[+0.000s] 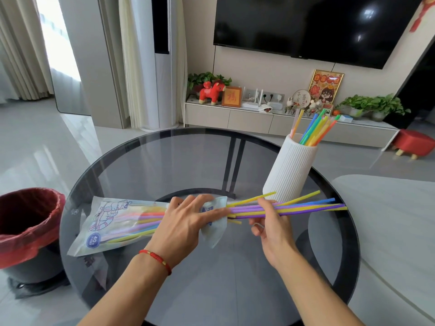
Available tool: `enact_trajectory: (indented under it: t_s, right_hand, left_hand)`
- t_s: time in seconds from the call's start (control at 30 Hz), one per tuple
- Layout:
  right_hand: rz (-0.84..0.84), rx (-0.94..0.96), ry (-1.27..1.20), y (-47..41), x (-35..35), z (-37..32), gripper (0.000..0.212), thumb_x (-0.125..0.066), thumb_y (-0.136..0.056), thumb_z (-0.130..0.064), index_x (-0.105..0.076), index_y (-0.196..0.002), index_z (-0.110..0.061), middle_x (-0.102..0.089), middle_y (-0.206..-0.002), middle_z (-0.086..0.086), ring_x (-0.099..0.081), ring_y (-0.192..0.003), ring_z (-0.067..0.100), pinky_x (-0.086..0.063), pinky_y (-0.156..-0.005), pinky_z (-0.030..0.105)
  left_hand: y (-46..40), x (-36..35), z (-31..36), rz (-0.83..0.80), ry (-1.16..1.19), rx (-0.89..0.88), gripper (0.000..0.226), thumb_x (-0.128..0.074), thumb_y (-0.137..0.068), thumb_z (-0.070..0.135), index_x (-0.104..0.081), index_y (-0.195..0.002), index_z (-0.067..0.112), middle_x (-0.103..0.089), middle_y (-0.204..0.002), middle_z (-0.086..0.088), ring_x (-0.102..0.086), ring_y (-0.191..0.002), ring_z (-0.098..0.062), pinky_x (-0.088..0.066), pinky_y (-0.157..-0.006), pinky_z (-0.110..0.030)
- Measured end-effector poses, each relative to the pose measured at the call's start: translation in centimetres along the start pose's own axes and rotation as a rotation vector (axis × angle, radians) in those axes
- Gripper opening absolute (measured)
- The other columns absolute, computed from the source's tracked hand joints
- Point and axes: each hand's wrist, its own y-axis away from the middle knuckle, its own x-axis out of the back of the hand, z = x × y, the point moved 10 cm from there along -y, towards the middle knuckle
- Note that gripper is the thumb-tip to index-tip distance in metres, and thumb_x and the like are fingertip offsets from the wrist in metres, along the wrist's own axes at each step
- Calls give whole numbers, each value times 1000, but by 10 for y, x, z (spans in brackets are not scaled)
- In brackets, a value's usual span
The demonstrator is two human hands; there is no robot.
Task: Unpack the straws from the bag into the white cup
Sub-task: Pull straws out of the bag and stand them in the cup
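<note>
From the head view, everything is placed relative to the white cup [290,168], which stands upright on the round glass table [235,290] with a bunch of coloured straws [314,130] already leaning inside it. Just in front of the cup's base, a fan of purple, yellow and blue straws [306,207] is pinched in the closed fingers of the right hand [270,222], their free ends splayed out past the cup. To the left of the cup, the bag [122,222] lies flat on the glass, its open mouth pressed down by the spread, flat left hand [186,222] (no grasp, only weight on the plastic). More straws are seen through the film, well left of the cup.

The straws are judged light, thin and springy, easily bent or kinked, and slick enough to slide apart in a loose hold. They are best gripped as a bundle near the middle, firmly but without crushing. The bag is soft and slippery, so it is best pinned near its mouth.
</note>
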Motion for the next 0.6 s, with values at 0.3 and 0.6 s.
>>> enact_trajectory:
  t_s: [0.3,0.6]
  right_hand:
    - [-132,29,-58,5,-17,-11,23,-72,-98,-27,-81,-79,-16,-65,-64,5,-52,-45,15,-39,-39,24]
    - [83,384,99,7,71,-111,24,-71,-90,-31,-73,-68,-20,-65,-64,3,-48,-41,16,-34,-38,25]
  left_hand:
    - [-1,3,6,17,28,-45,72,-49,-86,1,-44,-135,54,-56,-132,5,-52,-91,-19,-42,-75,-38]
    - [6,-17,-28,-64,-68,110,93,-61,-73,8,-22,-148,46,-53,-133,8,-52,-121,-20,-29,-107,-65]
